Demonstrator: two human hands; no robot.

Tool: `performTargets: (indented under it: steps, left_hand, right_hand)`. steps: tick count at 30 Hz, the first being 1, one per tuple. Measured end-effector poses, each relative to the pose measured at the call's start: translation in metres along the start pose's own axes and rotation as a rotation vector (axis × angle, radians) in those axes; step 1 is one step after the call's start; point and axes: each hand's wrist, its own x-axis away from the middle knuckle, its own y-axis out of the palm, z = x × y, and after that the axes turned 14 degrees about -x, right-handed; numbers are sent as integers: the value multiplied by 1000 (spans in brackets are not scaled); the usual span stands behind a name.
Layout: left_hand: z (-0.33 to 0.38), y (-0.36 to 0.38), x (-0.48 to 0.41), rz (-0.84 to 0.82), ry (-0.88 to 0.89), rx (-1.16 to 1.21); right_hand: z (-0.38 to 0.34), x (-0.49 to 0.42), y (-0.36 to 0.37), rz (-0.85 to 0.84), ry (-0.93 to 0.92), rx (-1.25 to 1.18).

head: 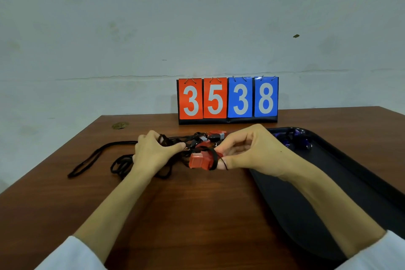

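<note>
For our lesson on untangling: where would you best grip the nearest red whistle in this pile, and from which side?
Pinch the red whistle by its flat, boxy body, coming from the right, where the right hand pinches it. The black cords crowd its left and far sides.

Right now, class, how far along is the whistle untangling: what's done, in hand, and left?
Done: what seem to be blue whistles lie in the black tray. In hand: the right hand holds a red whistle wrapped in cord, while the left hand grips the black cords. Left: other red whistles sit tangled in those cords on the table.
</note>
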Motion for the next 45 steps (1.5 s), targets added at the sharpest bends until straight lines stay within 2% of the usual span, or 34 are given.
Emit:
performTargets:
  steps: [3, 7, 9, 11, 13, 15, 17, 18, 20, 22, 29, 34, 39, 45]
  left_hand:
    - [7, -3, 11, 110, 58, 138]
    - [27, 1, 35, 335, 297, 16]
    - [33, 5, 46, 410, 326, -135]
    - [29, 11, 47, 378, 312, -358]
    - [24, 14, 45, 346, 380, -418]
    - [27, 10, 47, 242, 514, -98]
    - [38, 1, 57, -67, 550, 361]
    - [42, -2, 62, -208, 541, 520]
    - [44, 0, 67, -367, 498, 645]
    - [45, 3, 68, -415, 468, 701]
    - [44, 16, 67, -376, 435, 598]
    - [43, 19, 68, -214, 538, 337]
    - [41, 20, 66, -107, 545, 294]
    - [42, 12, 65, -23, 596, 368]
  right_hand:
    - [3, -1, -2, 21, 4, -3]
    - [6, -2, -4, 59, 17, -3]
    - [8, -3, -5, 70, 20, 11]
    - [9, -3, -7, 80, 28, 16]
    - [9, -2, -8, 88, 33, 8]
    - [9, -2, -9, 102, 37, 0]
    - [10, -3, -9, 123, 41, 6]
    - [11, -3, -9, 140, 46, 8]
    - [13, -4, -10, 181, 70, -3]
    - [15, -5, -12, 221, 95, 1]
    - [24, -7, -16, 451, 95, -142]
    - [32, -11, -13, 604, 119, -180]
    - [39, -12, -13, 676, 144, 64]
    - [45, -12, -5, 653, 135, 284]
